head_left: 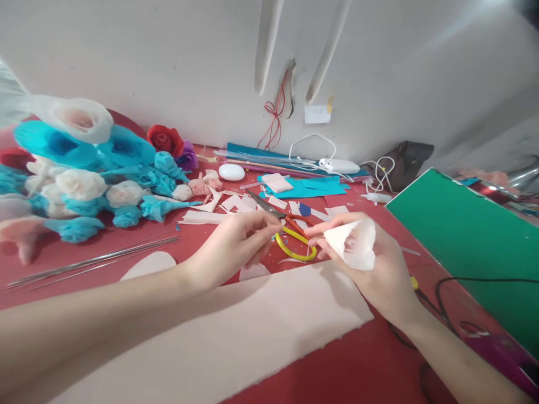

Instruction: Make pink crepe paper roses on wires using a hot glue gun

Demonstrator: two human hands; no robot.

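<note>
A white paper flower point(357, 244) with a rolled, cone-like shape rests in my right hand point(389, 269), its fingers closed around the narrow end. To the left, my left hand point(240, 241) has thumb and fingertips pinched together; whatever lies between them, if anything, is too small to make out. Scissors with a yellow handle loop point(297, 255) and red on the other handle lie just behind, between both hands. Under my hands stretches a long pale pink paper sheet point(252, 331). Two rounded pale paper pieces show near my left wrist, one being a petal shape point(151, 264).
Blue, white and pink paper flowers point(84, 185) are heaped at left, near thin metal wires point(96, 261). Paper scraps point(238, 203) and blue paper point(311, 188) lie behind. A green board point(471, 241) and black cable point(442, 303) are at right on the red table point(320, 376).
</note>
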